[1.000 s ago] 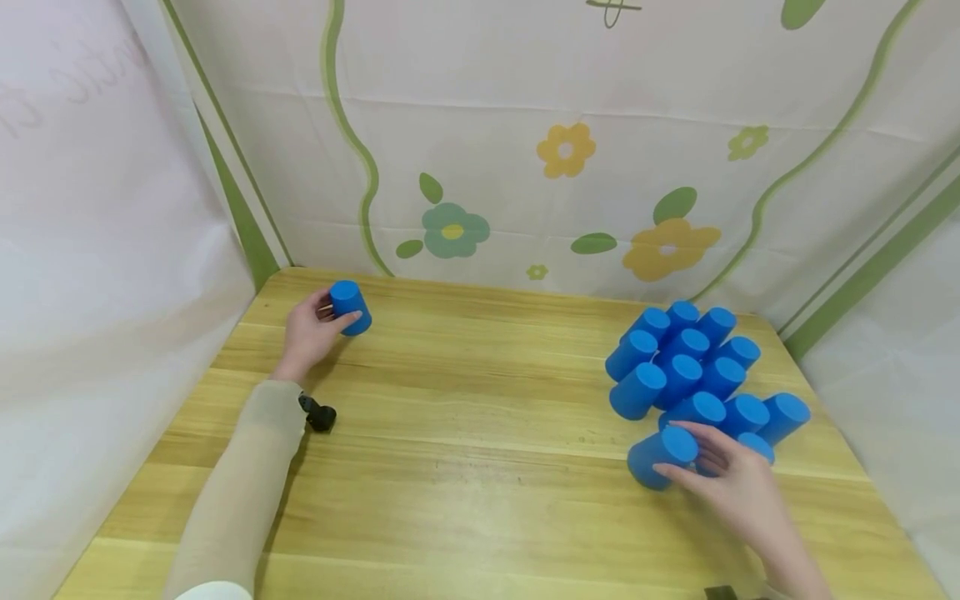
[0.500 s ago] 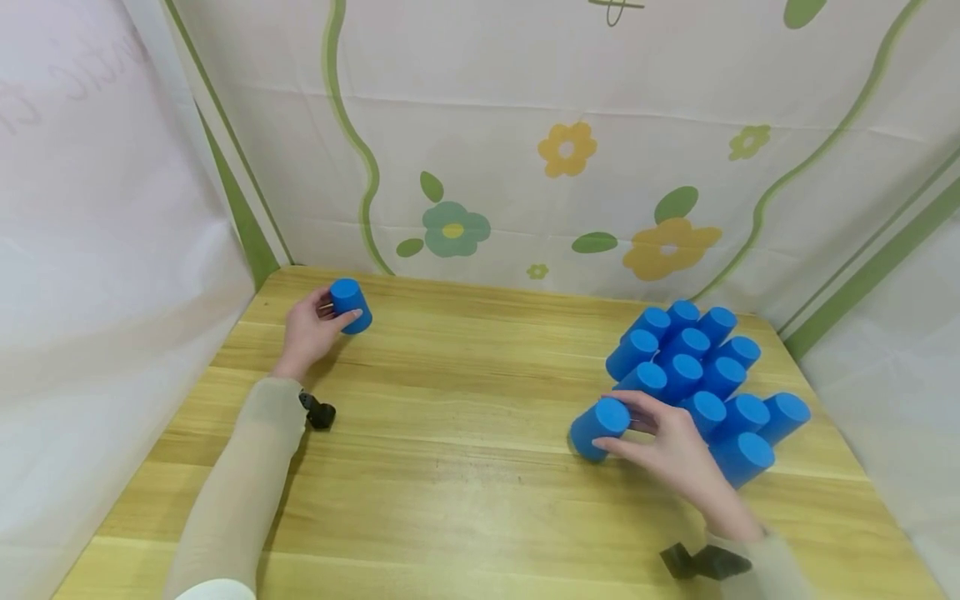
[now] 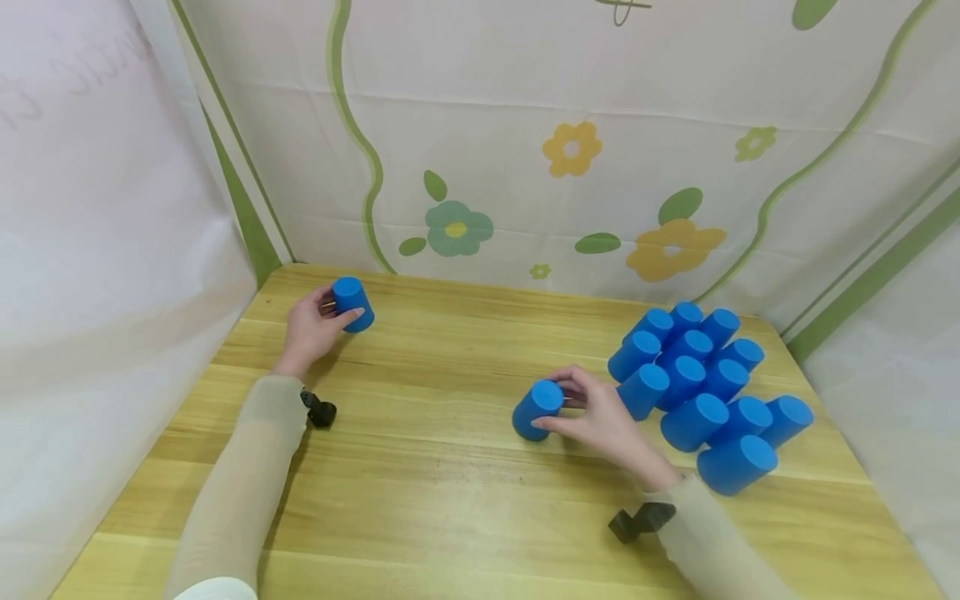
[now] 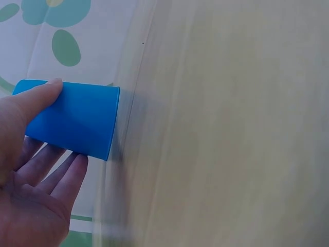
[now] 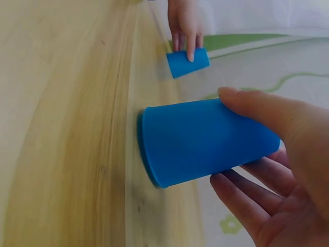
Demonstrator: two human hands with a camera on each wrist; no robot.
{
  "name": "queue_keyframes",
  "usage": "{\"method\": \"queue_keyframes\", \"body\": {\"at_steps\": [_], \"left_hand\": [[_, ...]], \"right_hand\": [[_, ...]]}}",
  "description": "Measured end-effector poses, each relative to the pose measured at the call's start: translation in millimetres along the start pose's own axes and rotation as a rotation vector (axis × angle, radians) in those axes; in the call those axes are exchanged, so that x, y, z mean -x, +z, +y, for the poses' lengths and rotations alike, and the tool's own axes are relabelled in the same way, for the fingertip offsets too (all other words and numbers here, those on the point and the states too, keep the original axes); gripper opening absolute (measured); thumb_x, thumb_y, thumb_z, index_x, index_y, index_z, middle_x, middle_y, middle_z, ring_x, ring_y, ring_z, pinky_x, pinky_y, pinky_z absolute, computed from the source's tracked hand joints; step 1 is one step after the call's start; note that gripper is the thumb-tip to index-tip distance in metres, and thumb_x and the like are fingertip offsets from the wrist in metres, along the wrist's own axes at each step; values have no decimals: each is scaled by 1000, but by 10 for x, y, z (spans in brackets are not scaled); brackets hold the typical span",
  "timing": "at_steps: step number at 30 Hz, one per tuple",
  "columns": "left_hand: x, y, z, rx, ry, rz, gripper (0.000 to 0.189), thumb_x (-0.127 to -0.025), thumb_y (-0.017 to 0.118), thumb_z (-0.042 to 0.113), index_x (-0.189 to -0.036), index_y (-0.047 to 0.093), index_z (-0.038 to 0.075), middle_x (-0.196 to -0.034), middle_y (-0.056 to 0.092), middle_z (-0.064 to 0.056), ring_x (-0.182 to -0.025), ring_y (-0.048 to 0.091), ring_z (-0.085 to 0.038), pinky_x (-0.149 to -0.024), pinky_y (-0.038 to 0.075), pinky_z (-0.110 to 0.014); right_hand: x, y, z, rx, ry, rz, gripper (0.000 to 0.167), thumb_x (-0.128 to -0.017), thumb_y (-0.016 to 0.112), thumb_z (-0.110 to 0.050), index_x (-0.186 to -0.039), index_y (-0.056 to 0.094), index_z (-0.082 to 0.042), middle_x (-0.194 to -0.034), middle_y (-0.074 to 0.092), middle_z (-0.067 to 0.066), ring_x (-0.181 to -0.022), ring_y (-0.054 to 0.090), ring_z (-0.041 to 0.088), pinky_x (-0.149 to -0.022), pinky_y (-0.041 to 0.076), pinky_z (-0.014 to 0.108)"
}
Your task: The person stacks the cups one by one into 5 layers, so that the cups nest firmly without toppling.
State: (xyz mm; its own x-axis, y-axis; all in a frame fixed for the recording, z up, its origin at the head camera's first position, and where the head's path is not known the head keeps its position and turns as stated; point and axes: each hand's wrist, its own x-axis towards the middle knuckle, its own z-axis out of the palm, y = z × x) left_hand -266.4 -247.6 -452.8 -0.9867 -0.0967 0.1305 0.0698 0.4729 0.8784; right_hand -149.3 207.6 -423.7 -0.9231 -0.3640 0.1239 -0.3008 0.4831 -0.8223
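At the back left of the table, my left hand (image 3: 311,327) grips a blue cup (image 3: 354,305) that stands upside down, thumb on the near side and fingers behind. The left wrist view shows this cup (image 4: 77,121) between thumb and fingers. My right hand (image 3: 596,417) holds a second upside-down blue cup (image 3: 534,414) near the middle of the table. In the right wrist view that cup's (image 5: 200,141) rim is close over the wood, the thumb on one side and the fingers on the other.
Several more blue cups (image 3: 686,379) stand upside down in a close group at the right of the wooden table (image 3: 420,517). A white cloth (image 3: 480,150) printed with flowers and vines hangs behind the table, with white cloth at both sides.
My right hand has carried its cup leftward and slightly back, away from the group at the right toward the middle. My left hand has stayed on its cup in the same place.
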Motion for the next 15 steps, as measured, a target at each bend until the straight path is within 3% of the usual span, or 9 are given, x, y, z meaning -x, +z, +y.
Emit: {"method": "queue_keyframes", "body": {"at_steps": [7,15], "left_hand": [[2,-6,-6,-6,6,-4,75,-95,76,25,-151,39,-7,-144,48,-32,-130,52,-45,-107,44,-52],[-8,-16,-5,-7,11,-5,74,-94,77,25,-150,40,-7,-144,49,-31,-129,53,-44,-106,44,-51]], "right_hand": [[-300,201,-42,-34,28,-13,55,-79,91,-32,-123,62,-17,-118,72,-1,-109,68,23,-94,55,44],[-623,396,-78,-148,27,-25,56,-80,90,-33,-126,63,-17,-119,70,-2,-108,67,19,-93,56,41]]}}
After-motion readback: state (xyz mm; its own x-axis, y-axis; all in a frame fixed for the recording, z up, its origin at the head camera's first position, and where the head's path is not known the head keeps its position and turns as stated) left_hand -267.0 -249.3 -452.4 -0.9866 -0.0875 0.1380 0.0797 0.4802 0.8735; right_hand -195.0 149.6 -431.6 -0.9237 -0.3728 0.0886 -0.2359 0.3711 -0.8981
